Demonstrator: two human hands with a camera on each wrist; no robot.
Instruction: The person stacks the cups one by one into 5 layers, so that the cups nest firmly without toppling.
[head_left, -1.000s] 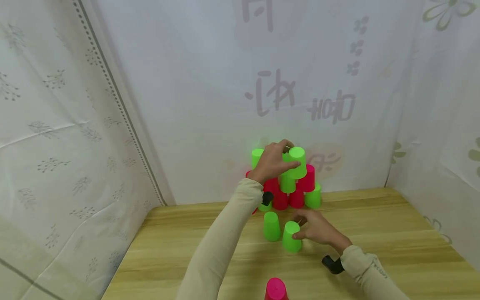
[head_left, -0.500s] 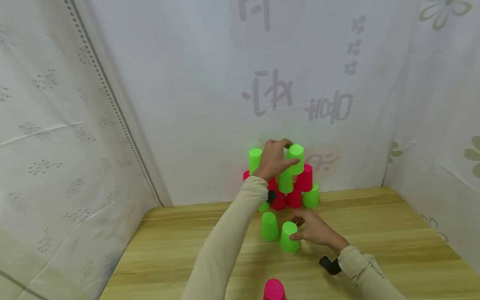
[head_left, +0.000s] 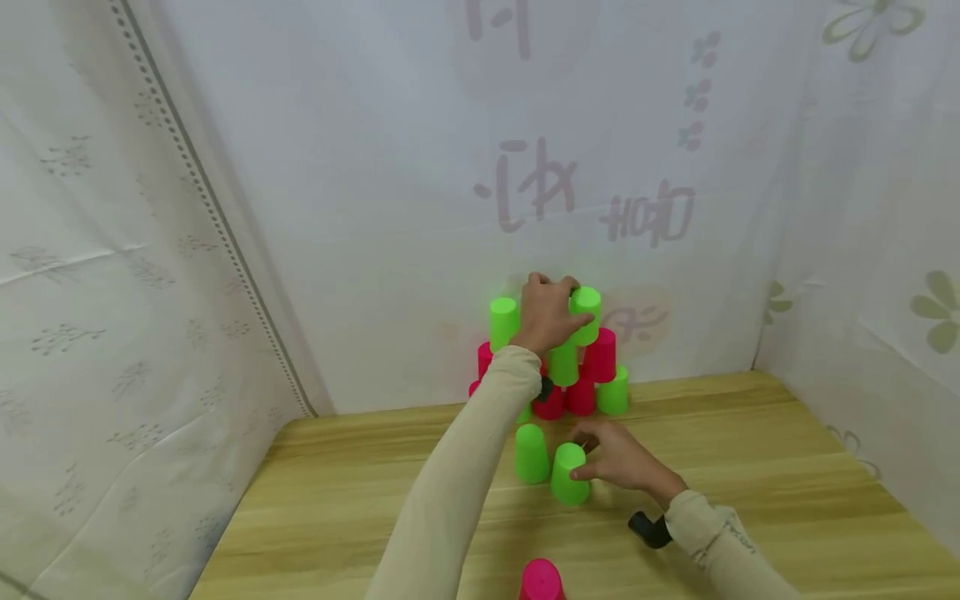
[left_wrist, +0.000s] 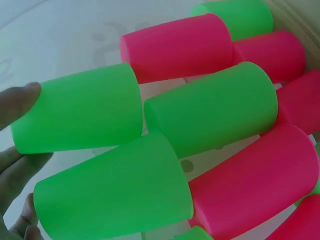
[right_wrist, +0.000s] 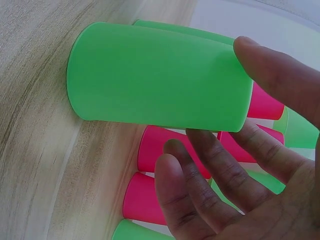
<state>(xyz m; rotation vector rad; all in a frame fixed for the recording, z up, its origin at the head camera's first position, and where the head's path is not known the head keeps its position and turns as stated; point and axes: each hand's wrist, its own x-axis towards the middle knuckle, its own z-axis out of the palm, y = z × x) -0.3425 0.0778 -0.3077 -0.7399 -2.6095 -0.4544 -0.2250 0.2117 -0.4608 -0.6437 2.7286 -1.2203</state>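
Observation:
My left hand (head_left: 549, 315) pinches a green cup (head_left: 587, 317) at the top right of a cup stack by the back cloth. In the left wrist view the thumb lies on one side of that upside-down cup (left_wrist: 80, 110) and fingertips on the other. Its rim is right by a green cup (left_wrist: 215, 110) and a pink cup (left_wrist: 177, 47) of the tier below; whether it bears weight I cannot tell. My right hand (head_left: 618, 457) grips another green cup (head_left: 567, 483) standing upside down on the table, between thumb and fingers (right_wrist: 265, 150).
A lone green cup (head_left: 532, 454) stands left of the right hand's cup. Nearer the front is a pink cup (head_left: 542, 581), cut off by the frame. My left forearm (head_left: 457, 492) hides part of the stack. Patterned cloth (head_left: 375, 208) encloses the wooden table (head_left: 360, 500).
My left hand has moved the green cup slightly back and down toward the stack's top tier. My right hand stays on its cup. The head view has shifted a little.

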